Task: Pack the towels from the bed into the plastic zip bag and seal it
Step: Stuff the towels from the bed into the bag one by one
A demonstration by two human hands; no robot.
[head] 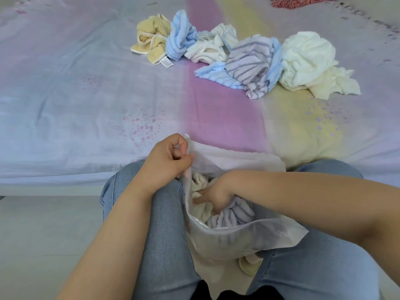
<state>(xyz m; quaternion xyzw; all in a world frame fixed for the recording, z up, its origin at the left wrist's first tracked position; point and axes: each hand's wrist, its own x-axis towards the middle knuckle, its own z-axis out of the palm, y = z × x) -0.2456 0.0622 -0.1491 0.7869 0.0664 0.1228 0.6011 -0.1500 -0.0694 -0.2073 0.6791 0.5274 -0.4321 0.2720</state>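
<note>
A clear plastic zip bag (233,239) stands open between my knees. My left hand (167,158) pinches the bag's left rim and holds the mouth up. My right hand (213,197) is deep inside the bag, its fingers pushed into a cream towel (200,185) and a lilac striped towel (231,217); how the fingers lie is partly hidden. On the bed lie several loose towels: a yellow one (150,40), a blue striped one (179,37), a white one (213,47), a lilac striped one (251,61) and a large white one (307,59).
The bed sheet (86,94) is pastel blue, pink and yellow, with its front edge just past my knees. A red patterned cloth (298,1) lies at the far top edge. Pale floor (43,224) shows to the left of my legs.
</note>
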